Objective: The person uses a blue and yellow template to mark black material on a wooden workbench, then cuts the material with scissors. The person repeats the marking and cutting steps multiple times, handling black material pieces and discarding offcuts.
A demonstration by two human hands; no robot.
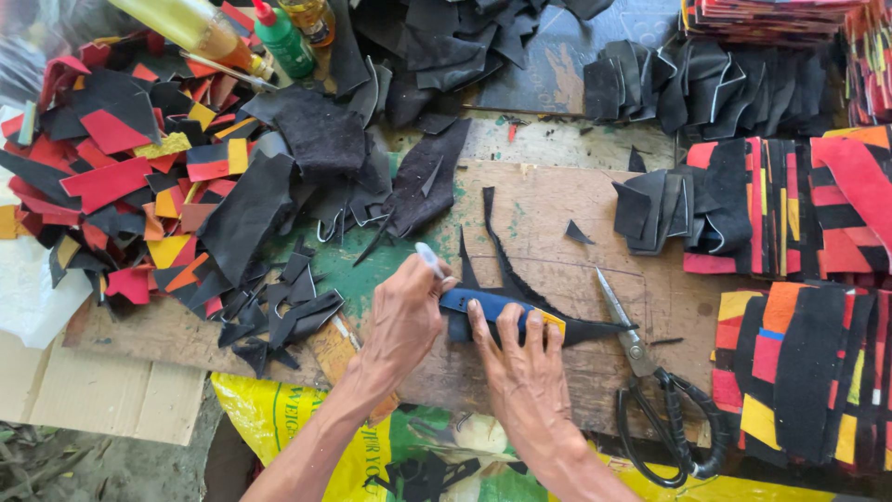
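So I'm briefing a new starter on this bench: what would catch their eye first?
Probably the two hands at the centre: the left hand holds a white pen against a blue and black strip that the right hand presses to the wooden board. Next, the heap of red, yellow and black scraps at upper left, and black-handled scissors at lower right.

Wooden board carries scissors, black scraps (heaped leftward) and stacked pieces.

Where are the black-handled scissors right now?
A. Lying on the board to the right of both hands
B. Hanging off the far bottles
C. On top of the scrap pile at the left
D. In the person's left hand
A: the scissors lie untouched on the wooden board, just right of the right hand; the left hand holds a pen.
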